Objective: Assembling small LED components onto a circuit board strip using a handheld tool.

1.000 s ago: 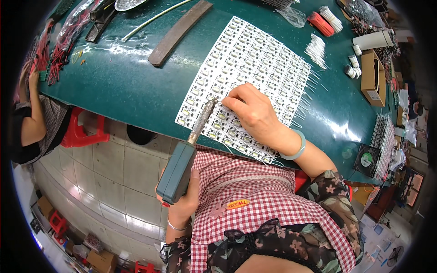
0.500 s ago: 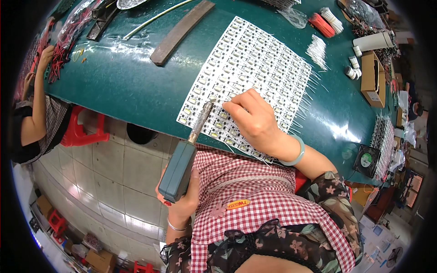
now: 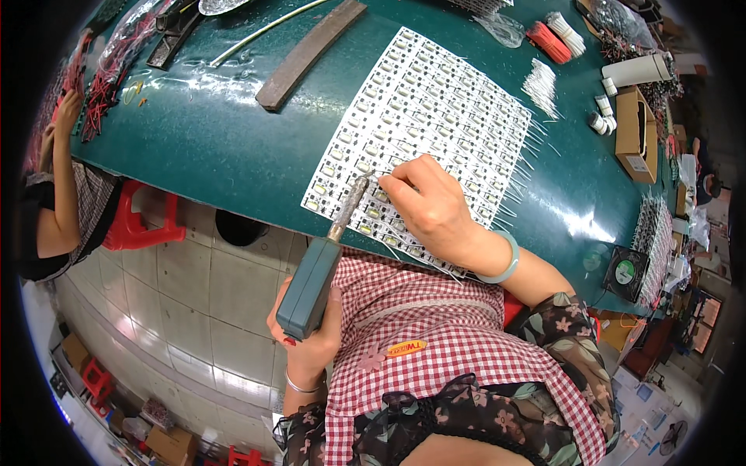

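Observation:
My left hand (image 3: 320, 343) is closed round the dark green handle of a soldering iron (image 3: 309, 286). Its stained metal barrel slants up and away, with the tip at a white sheet of circuit boards (image 3: 404, 101). Rows of small yellowish LED chips and black parts cover the sheet, and thin wires lie across its right part. Just right of the iron's tip, my right hand (image 3: 435, 206) rests over the boards, thumb and forefinger pinched on what looks like a thin white wire, mostly hidden by the fingers.
A dark wooden strip (image 3: 311, 54) lies left of the boards on the green table (image 3: 210, 147). To the right are loose white wires (image 3: 541, 89), red wire bundles (image 3: 549, 43) and a cardboard box (image 3: 637, 136). At far left, another person's arm (image 3: 66, 179) reaches toward red wires.
The iron and my left hand have shifted slightly right, bringing the tip closer to my right fingertips. My right hand has barely moved. The other person's hand at far left has moved a little.

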Demonstrator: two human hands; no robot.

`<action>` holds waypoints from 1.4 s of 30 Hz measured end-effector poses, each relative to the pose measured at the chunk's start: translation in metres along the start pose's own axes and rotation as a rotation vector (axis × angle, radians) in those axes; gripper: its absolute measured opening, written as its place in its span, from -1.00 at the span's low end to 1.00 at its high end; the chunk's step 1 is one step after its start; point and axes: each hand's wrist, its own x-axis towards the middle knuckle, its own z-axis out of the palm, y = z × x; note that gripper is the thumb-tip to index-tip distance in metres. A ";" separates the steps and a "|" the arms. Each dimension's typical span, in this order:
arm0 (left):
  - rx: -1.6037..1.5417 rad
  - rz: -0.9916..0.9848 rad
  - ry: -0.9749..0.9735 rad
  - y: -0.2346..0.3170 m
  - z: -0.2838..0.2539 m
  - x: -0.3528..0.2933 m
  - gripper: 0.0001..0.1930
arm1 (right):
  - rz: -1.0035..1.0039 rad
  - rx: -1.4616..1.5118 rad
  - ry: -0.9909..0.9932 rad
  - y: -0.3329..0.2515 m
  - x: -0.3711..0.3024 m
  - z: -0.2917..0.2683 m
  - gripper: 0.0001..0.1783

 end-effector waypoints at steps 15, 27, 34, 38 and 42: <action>0.026 0.017 -0.003 0.007 0.000 0.006 -0.83 | -0.074 -0.086 0.028 -0.002 0.003 0.004 -0.70; 0.024 -0.005 0.028 -0.004 -0.004 -0.005 -0.77 | -0.057 -0.094 0.039 -0.003 0.002 0.006 -0.73; 0.018 -0.027 0.088 -0.002 -0.002 -0.010 -0.77 | -0.123 -0.092 0.071 -0.003 0.003 -0.003 -0.69; -0.006 -0.057 0.098 -0.006 -0.003 -0.015 -0.77 | -0.078 -0.043 0.042 -0.002 -0.003 0.000 -0.67; -0.027 -0.068 0.104 -0.004 -0.002 -0.015 -0.77 | -0.045 -0.044 0.029 -0.001 -0.004 0.002 -0.68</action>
